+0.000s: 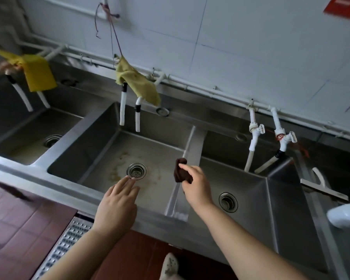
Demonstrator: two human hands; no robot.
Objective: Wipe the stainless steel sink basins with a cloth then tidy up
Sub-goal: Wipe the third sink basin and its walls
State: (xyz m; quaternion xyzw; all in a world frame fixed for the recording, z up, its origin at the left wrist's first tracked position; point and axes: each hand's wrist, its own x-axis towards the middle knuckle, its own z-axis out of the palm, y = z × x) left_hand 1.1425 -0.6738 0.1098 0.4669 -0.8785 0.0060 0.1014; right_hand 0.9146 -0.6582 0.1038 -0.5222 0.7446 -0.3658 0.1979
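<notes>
Right hand grip pinches dark brown folded cloth above basin divider | left hand flat, fingers straight, empty, over middle stainless steel basin's front edge

A yellow cloth and an olive rag hang over the taps by the white tiled wall; a perforated floor grate crosses red floor tiles.

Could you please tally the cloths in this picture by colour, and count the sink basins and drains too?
Yellow cloths: 2
Dark brown cloth: 1, held by the right hand
Basins: 3
Drains: 3
Total: 9 things
</notes>
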